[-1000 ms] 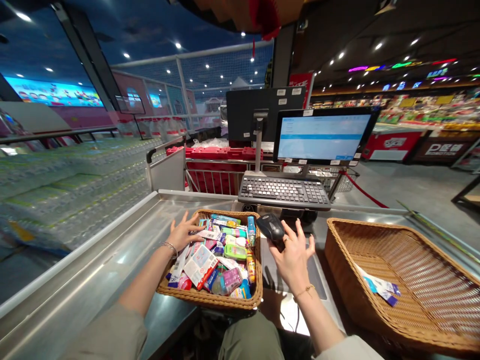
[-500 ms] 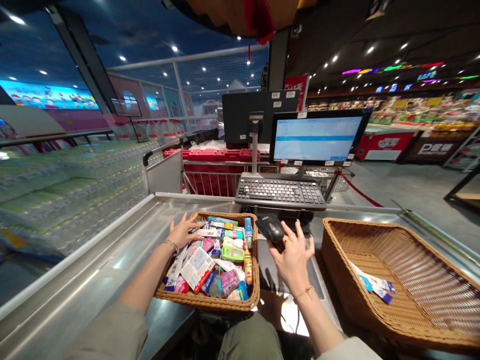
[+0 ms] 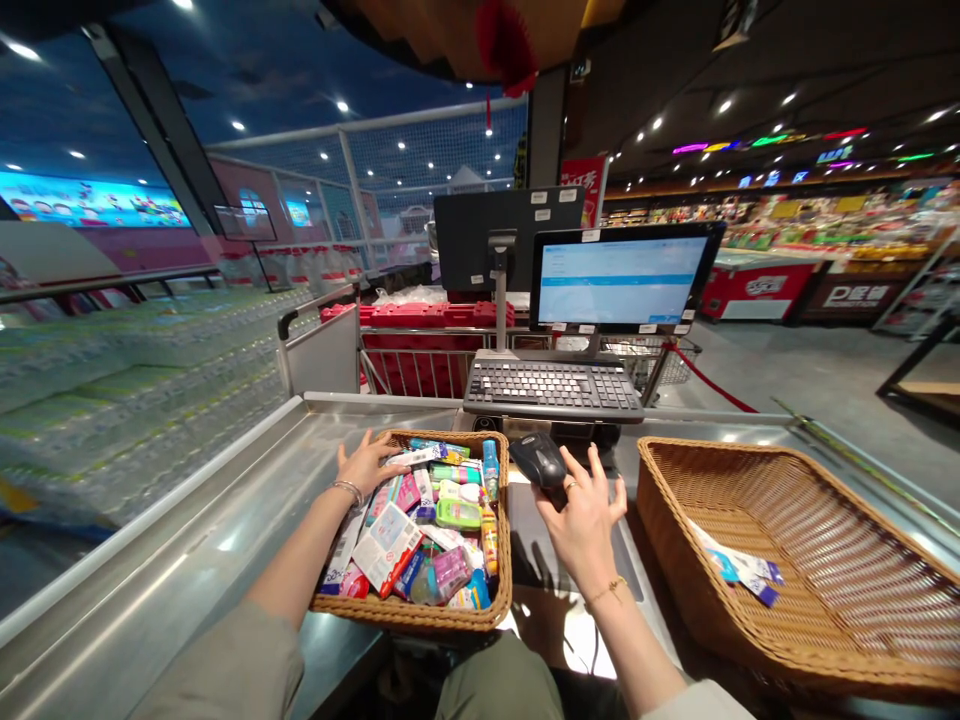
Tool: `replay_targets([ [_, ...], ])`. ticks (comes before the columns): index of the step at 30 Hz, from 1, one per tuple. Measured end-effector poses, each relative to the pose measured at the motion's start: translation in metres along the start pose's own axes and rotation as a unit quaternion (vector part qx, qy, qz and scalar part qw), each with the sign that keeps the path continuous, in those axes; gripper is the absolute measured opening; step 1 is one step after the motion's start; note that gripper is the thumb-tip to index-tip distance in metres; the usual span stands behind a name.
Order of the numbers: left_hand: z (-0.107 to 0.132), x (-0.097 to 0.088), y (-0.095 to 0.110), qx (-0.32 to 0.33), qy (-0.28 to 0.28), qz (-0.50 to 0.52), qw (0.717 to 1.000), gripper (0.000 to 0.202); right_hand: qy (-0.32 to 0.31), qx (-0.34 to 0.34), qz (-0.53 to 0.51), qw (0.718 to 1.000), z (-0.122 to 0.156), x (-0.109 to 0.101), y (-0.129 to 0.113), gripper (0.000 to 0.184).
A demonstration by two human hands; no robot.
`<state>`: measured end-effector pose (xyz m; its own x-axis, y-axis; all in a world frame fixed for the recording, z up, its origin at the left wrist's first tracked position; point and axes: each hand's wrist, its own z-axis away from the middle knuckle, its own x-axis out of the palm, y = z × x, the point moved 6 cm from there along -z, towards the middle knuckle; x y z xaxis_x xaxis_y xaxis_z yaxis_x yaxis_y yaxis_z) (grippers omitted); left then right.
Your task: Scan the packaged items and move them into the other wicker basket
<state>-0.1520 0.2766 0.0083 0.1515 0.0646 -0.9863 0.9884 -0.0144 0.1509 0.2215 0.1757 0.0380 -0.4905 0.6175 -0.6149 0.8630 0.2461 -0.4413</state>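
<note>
My left hand [image 3: 366,465] rests on the far left corner of a wicker basket [image 3: 420,612] packed with several small colourful packets and bottles; its fingers curl round a long white packet [image 3: 414,457]. My right hand [image 3: 583,515] holds a black handheld barcode scanner [image 3: 538,459] between thumb and palm, with the other fingers spread upward, just right of that basket. A second, larger wicker basket [image 3: 825,530] stands to the right and holds a white and blue packet [image 3: 739,567].
A keyboard [image 3: 553,388] and lit screen [image 3: 621,281] stand behind the baskets on the steel checkout counter [image 3: 225,520]. A red shopping trolley [image 3: 424,340] is behind the counter. Stacked water bottle packs [image 3: 135,390] fill the left. Shop aisles lie far right.
The view has drifted slightly, so everything sits a little further left and lower. My left fingers have closed over the white packet at the basket's corner. The right hand keeps the scanner.
</note>
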Motion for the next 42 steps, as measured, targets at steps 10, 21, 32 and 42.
replay_targets([
  [10, -0.005, -0.009, 0.017, 0.013, 0.046, -0.023, 0.999, 0.047, 0.002, -0.001, -0.004, 1.000, -0.001, -0.003, 0.003, 0.022],
  [21, 0.011, -0.046, 0.105, 0.157, 0.212, -0.070, 0.962, 0.030, 0.020, -0.007, 0.002, 1.000, -0.003, -0.013, 0.001, 0.021],
  [32, 0.032, -0.061, 0.175, 0.229, 0.302, -0.060, 0.923, 0.023, 0.014, -0.017, 0.001, 1.000, -0.003, -0.026, -0.005, 0.025],
  [42, 0.035, -0.060, 0.200, 0.249, 0.335, -0.047, 0.908, 0.024, 0.001, -0.025, -0.005, 1.000, -0.003, -0.034, -0.009, 0.022],
])
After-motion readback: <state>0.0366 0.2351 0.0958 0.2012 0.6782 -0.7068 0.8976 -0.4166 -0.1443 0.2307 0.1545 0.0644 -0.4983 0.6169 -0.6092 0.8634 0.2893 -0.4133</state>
